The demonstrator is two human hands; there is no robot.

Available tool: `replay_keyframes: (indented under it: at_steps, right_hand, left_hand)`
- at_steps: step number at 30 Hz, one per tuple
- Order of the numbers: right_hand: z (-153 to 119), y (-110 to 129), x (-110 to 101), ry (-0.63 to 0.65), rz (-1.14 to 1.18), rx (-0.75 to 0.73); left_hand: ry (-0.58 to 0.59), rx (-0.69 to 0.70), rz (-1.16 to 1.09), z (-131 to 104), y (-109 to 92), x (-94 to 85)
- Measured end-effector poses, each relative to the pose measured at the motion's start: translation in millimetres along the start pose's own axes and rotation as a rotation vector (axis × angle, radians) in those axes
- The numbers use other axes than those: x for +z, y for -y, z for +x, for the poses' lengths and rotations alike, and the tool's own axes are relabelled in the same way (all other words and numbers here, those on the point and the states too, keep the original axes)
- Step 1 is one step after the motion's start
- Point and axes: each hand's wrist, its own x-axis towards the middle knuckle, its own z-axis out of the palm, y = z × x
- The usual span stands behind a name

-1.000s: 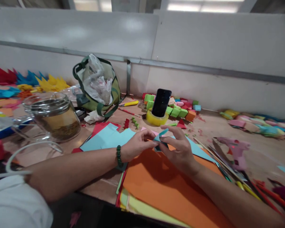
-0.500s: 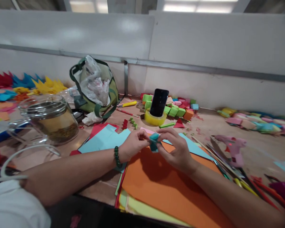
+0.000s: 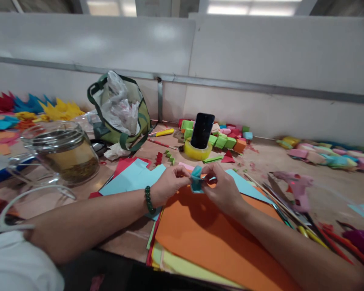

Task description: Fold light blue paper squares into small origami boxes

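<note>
A small folded piece of blue paper [image 3: 196,180] is held between both hands above the stack's top sheet of orange paper [image 3: 212,238]. My left hand [image 3: 170,184], with a green bead bracelet at its wrist, pinches the piece's left side. From the right, my right hand [image 3: 223,190] grips the other side with thumb and fingertips. The paper's folds are partly hidden by my fingers. Light blue paper sheets [image 3: 130,178] lie left of and behind my left hand, and another light blue sheet [image 3: 245,188] shows beyond my right wrist.
A phone [image 3: 202,130] leans on a yellow tape roll [image 3: 197,151], before many folded paper cubes [image 3: 221,141]. Left stand a glass teapot [image 3: 66,157] and a green bag [image 3: 142,117]. At right lie a pink glue gun [image 3: 299,190], sticks and yellow-handled tools [image 3: 314,236].
The blue paper piece has turned and looks more opened out. My right hand has shifted its grip slightly, its fingers now closer together. My left hand has barely moved.
</note>
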Motion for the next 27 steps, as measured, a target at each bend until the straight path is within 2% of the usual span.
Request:
replay_keyframes:
  at_steps: [5, 9, 15, 20, 24, 27]
  right_hand:
    - [1.9, -1.4, -0.4, -0.035, -0.045, -0.132]
    - [2.0, -2.1, -0.9, -0.038, -0.043, -0.158]
    - [2.1, -2.6, -3.0, -0.027, -0.025, -0.090]
    - [3.8, -8.9, -0.7, -0.052, 0.090, -0.002]
    - [3.8, -8.6, -2.9, -0.147, 0.049, -0.201]
    - [2.1, -2.3, -8.1, -0.133, -0.025, -0.361]
  left_hand:
    - [0.025, 0.046, -0.095, 4.5, 2.7, -0.8]
    - [0.047, 0.032, -0.184, 5.2, 1.8, -0.5]
    - [0.068, -0.045, -0.228, 4.2, 0.2, -1.5]
    - [0.101, -0.058, -0.239, 3.4, -0.6, -2.7]
    - [0.101, -0.056, -0.244, 4.0, 0.8, -3.6]
    - [0.098, -0.014, -0.203, 5.1, 2.8, -4.0]
